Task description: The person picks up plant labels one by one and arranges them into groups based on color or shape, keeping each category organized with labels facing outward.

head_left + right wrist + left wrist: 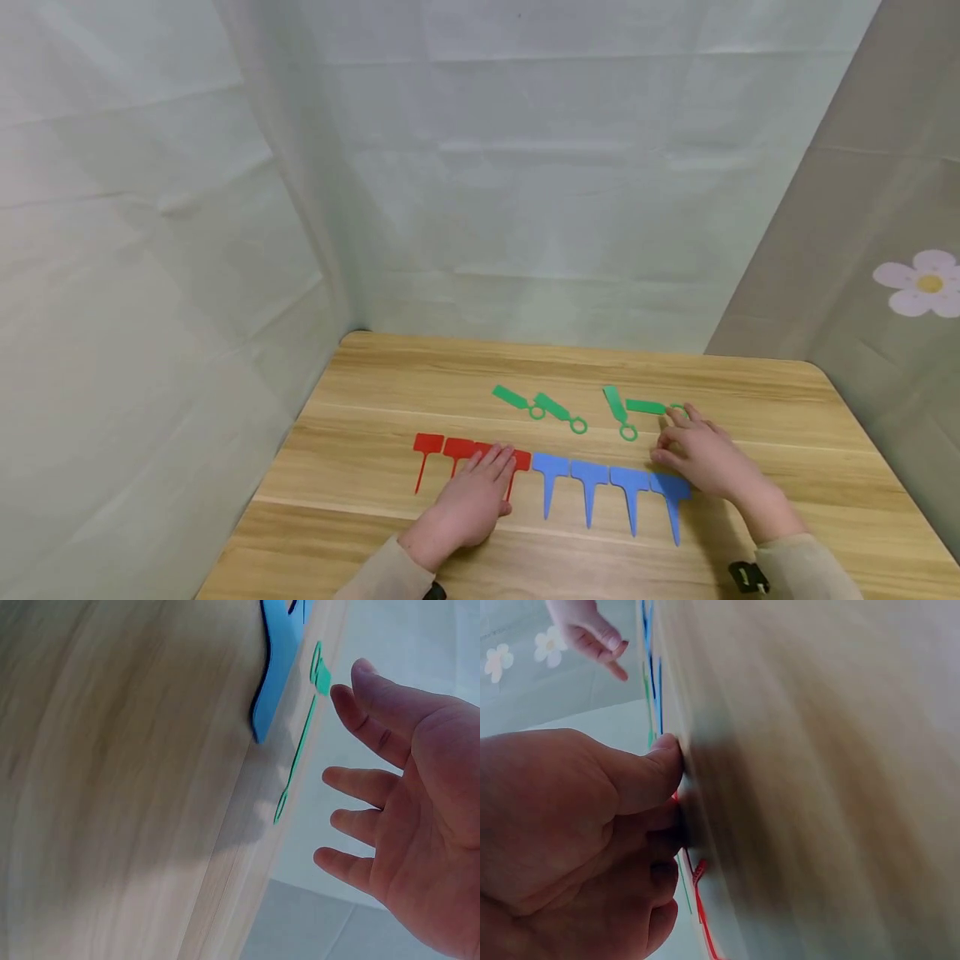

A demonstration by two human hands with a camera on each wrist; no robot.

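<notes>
Several red T-shaped plant labels [428, 443] lie in a row on the wooden table, and a row of several blue T-shaped labels [589, 472] continues it to the right. My left hand [467, 510] rests with extended fingers on the red labels at the right end of their row, partly covering them. Over the rightmost blue label [675, 507] hovers my right hand [712, 460], its fingers loosely spread near a green ring-ended tag [647, 407]. In the right wrist view, nothing is held by the right hand [427, 787], which is off the table surface.
Farther back lie more green ring-ended tags, among them an upright one [615, 404] and two slanted ones at left, including a tag [553, 407]. Pale cloth walls [525, 208] enclose the wooden table [360, 525] at the back and sides.
</notes>
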